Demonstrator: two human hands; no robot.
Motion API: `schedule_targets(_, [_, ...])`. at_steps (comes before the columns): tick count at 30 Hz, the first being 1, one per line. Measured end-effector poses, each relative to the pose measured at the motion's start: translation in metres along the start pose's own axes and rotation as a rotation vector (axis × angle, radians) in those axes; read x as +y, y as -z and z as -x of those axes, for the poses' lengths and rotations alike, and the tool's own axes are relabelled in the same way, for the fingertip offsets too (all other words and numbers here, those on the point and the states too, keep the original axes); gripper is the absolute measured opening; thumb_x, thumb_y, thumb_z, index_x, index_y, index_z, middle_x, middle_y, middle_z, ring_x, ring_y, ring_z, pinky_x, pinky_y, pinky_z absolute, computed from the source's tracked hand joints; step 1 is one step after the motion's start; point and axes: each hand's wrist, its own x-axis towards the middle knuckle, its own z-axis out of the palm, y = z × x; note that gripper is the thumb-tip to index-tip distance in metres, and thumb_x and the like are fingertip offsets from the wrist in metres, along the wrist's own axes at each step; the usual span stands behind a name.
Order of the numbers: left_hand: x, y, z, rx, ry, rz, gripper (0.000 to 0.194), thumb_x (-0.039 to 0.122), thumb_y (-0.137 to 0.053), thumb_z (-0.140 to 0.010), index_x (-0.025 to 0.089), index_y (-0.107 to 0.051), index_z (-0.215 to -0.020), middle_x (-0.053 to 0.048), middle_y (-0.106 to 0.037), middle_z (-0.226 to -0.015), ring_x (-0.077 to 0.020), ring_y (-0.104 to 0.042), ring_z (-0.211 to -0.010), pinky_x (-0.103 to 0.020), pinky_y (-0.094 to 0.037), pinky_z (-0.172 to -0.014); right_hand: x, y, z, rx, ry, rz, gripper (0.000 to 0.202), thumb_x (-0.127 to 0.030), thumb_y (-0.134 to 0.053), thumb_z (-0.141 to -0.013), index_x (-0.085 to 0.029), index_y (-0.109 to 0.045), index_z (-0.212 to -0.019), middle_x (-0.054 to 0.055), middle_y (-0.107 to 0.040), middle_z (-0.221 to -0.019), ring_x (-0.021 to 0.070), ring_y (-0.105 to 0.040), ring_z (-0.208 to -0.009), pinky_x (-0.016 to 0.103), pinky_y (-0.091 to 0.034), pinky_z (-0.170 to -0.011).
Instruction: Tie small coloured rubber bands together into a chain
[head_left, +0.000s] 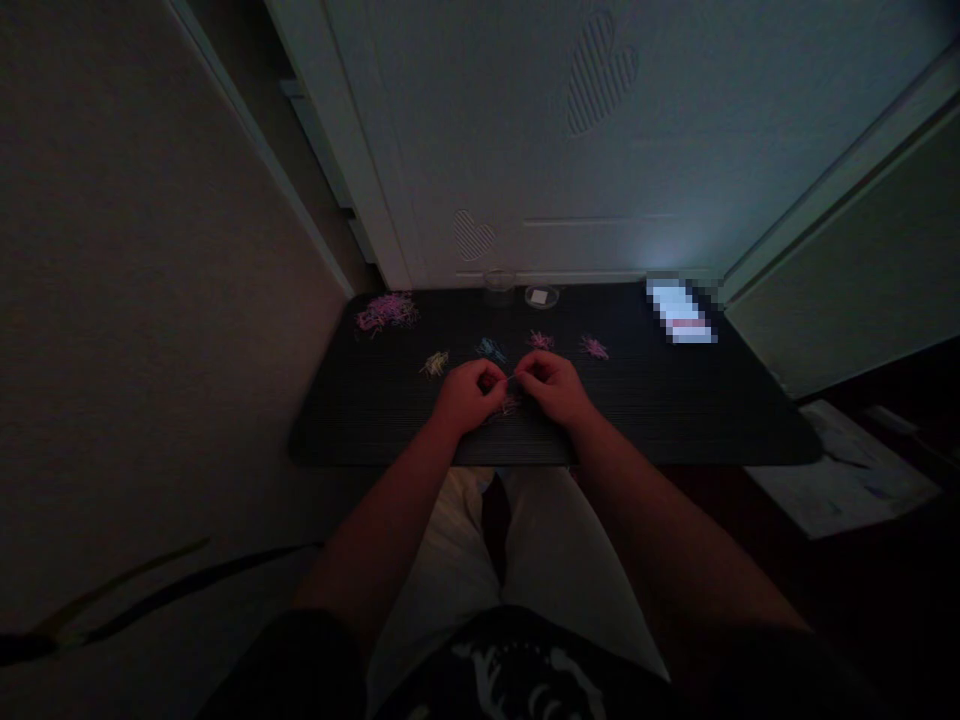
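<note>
Over the dark table (630, 410), my left hand (472, 393) and my right hand (553, 385) meet fingertip to fingertip. Both are closed in a pinch, and a tiny thin pale strand (512, 377) shows between them; its exact kind is too small to tell. Just below the fingers lies a small pile of pinkish strands (508, 405), partly hidden by the hands. Beyond the hands are a blue pile (491, 349) and a pink pile (541, 341). A yellowish pile (435, 363) lies to the left, a magenta pile (595, 347) to the right.
A larger pile of mixed pink and purple strands (386, 313) occupies the far left corner. At the back edge stand a clear round container (499, 287) and a clear lid-like disc (551, 298) with a white label. A lit phone-like screen (681, 310), blurred, lies at the far right.
</note>
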Motion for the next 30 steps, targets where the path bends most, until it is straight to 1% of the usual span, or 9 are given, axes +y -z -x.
schedule_targets(5, [-0.0002, 0.0008, -0.0001, 0.001, 0.000, 0.002, 0.008, 0.023, -0.057, -0.075, 0.016, -0.061, -0.076, -0.001, -0.064, -0.073, -0.0121, -0.057, -0.066, -0.024, -0.045, -0.061, 0.0005, 0.0001, 0.0001, -0.006, 0.005, 0.021, 0.006, -0.024, -0.058, -0.070, -0.018, -0.057, -0.070, -0.001, -0.056, -0.063, 0.0107, -0.048, -0.056, 0.024, -0.037, -0.053])
schedule_targets(12, [-0.0007, 0.0004, -0.0006, 0.037, 0.021, 0.030, 0.009, 0.025, -0.057, -0.075, 0.016, -0.061, -0.076, -0.002, -0.064, -0.073, -0.0126, -0.057, -0.067, -0.024, -0.045, -0.061, -0.0029, -0.0012, 0.0012, -0.009, 0.028, 0.072, 0.004, -0.022, -0.058, -0.070, -0.019, -0.056, -0.069, -0.002, -0.054, -0.061, 0.0108, -0.047, -0.055, 0.024, -0.037, -0.052])
schedule_targets(16, [-0.0015, -0.0001, -0.0006, 0.034, 0.018, 0.043, 0.010, 0.025, -0.057, -0.075, 0.016, -0.061, -0.077, -0.002, -0.064, -0.074, -0.0123, -0.057, -0.067, -0.024, -0.046, -0.062, -0.0015, -0.0015, 0.0015, -0.034, 0.033, 0.059, 0.005, -0.022, -0.059, -0.069, -0.019, -0.056, -0.069, -0.002, -0.053, -0.059, 0.0108, -0.046, -0.054, 0.025, -0.037, -0.052])
schedule_targets(25, [-0.0005, -0.0004, -0.0006, 0.021, 0.010, 0.022, 0.008, 0.023, -0.058, -0.075, 0.016, -0.062, -0.077, -0.001, -0.064, -0.074, -0.0118, -0.057, -0.067, -0.023, -0.045, -0.063, -0.0025, -0.0021, 0.0013, -0.042, 0.007, 0.078, 0.008, -0.021, -0.061, -0.067, -0.018, -0.054, -0.067, -0.003, -0.052, -0.059, 0.0094, -0.046, -0.054, 0.023, -0.036, -0.051])
schedule_targets(30, [-0.0021, -0.0008, -0.0001, 0.017, -0.026, 0.045, 0.009, 0.023, -0.058, -0.076, 0.016, -0.062, -0.078, -0.001, -0.064, -0.075, -0.0117, -0.056, -0.067, -0.023, -0.044, -0.062, -0.0018, -0.0020, 0.0011, -0.044, 0.006, 0.068, 0.009, -0.021, -0.062, -0.067, -0.018, -0.054, -0.067, -0.003, -0.052, -0.059, 0.0093, -0.046, -0.053, 0.023, -0.036, -0.051])
